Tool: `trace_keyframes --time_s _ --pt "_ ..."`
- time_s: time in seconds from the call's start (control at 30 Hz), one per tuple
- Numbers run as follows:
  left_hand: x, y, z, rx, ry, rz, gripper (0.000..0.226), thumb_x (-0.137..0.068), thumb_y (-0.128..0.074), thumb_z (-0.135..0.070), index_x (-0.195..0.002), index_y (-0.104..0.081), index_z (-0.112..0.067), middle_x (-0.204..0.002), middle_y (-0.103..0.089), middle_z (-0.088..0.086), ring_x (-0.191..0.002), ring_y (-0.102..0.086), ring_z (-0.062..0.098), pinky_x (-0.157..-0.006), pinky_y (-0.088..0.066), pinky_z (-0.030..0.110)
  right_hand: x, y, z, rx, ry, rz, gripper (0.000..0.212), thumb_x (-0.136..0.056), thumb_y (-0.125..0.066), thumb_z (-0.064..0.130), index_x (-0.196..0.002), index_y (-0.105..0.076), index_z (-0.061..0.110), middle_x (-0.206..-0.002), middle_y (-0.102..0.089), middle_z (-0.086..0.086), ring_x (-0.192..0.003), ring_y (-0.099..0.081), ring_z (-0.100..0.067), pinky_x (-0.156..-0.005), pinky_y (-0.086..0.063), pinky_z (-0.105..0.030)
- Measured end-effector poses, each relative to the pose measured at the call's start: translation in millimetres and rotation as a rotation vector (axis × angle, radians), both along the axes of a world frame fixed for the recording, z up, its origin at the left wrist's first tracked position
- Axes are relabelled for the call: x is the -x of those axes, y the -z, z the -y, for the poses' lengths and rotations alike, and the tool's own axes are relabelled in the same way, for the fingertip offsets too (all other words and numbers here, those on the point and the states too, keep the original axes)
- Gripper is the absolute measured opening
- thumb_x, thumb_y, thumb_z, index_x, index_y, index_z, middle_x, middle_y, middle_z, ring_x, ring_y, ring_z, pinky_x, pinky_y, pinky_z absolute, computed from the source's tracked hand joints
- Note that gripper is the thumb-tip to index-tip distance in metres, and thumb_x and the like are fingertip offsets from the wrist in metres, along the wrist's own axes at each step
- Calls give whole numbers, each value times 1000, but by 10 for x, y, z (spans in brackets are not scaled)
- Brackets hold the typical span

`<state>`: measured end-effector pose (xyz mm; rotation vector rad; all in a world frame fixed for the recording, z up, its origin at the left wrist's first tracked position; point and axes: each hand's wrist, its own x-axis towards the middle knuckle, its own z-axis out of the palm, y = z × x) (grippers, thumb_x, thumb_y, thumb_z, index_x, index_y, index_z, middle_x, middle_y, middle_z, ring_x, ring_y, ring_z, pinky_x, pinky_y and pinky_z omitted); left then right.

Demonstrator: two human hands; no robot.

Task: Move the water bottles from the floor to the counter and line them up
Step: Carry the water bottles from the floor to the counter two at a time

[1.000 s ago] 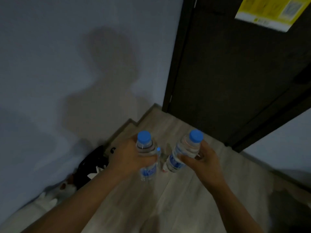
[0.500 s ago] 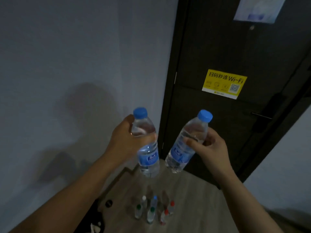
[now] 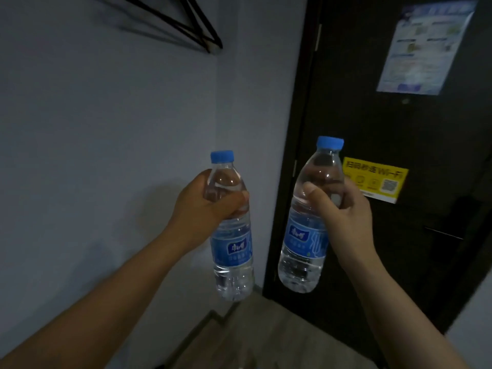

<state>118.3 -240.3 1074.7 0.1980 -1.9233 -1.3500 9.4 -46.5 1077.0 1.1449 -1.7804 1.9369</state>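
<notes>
Two clear water bottles with blue caps and blue labels are held up in the air in front of me. My left hand (image 3: 205,206) grips the left bottle (image 3: 233,251) round its upper body, and it hangs nearly upright. My right hand (image 3: 343,217) grips the right bottle (image 3: 306,235) just above its label, and this one tilts with its cap leaning right. The two bottles are apart, side by side. No counter is in view, and the bottles on the floor are out of the picture.
A pale wall (image 3: 106,155) fills the left, with a black wire rack (image 3: 191,30) high up. A dark door (image 3: 386,129) stands right, bearing a yellow Wi-Fi sticker (image 3: 378,179) and a paper notice (image 3: 426,46). Wooden floor (image 3: 266,336) shows at the bottom.
Both hands have lifted their bottles from near the floor up to chest height. My view has tilted upward, so the small bottles on the floor have dropped out of sight.
</notes>
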Motion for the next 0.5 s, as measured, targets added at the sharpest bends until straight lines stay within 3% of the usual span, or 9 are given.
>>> trace_keyframes --time_s 0.1,0.2,0.33,0.43,0.5 --pt "-35 -63 -17 19 -85 -6 21 -77 -74 -20 -91 -62 -29 -77 -70 -24 -71 -66 -7 -55 -46 4 98 -79 158 15 -83 -22 19 -76 -71 43 -93 -62 41 -89 -68 19 -83 -67 0 -64 -51 -10" --pt "-66 -119 -63 53 -212 -29 21 -78 -74 -16 -87 -61 -31 -74 -68 -26 -67 -65 -10 -54 -44 2 238 -140 335 33 -227 -33 34 -78 -72 44 -103 -62 23 -85 -69 18 -78 -67 1 -66 -49 -7" --pt "-183 -180 -183 54 -383 -52 17 -78 -72 -15 -83 -62 -28 -72 -70 -17 -65 -66 -5 -54 -46 5 350 -191 585 45 -401 -10 38 -70 -66 51 -102 -60 32 -86 -68 25 -80 -67 6 -62 -47 -2" --pt "-359 -177 -301 3 -501 -76 18 -76 -73 -14 -88 -63 -23 -72 -70 -14 -65 -67 -2 -54 -47 7 344 -227 767 38 -544 -6 32 -70 -78 43 -96 -63 31 -79 -69 19 -72 -67 3 -59 -48 -6" --pt "-525 -183 -377 4 -609 -93 18 -75 -74 -14 -88 -63 -19 -72 -69 -12 -64 -66 -2 -55 -47 7 265 -270 879 24 -638 -1 25 -71 -75 38 -91 -64 30 -77 -69 15 -69 -67 1 -58 -49 -9"
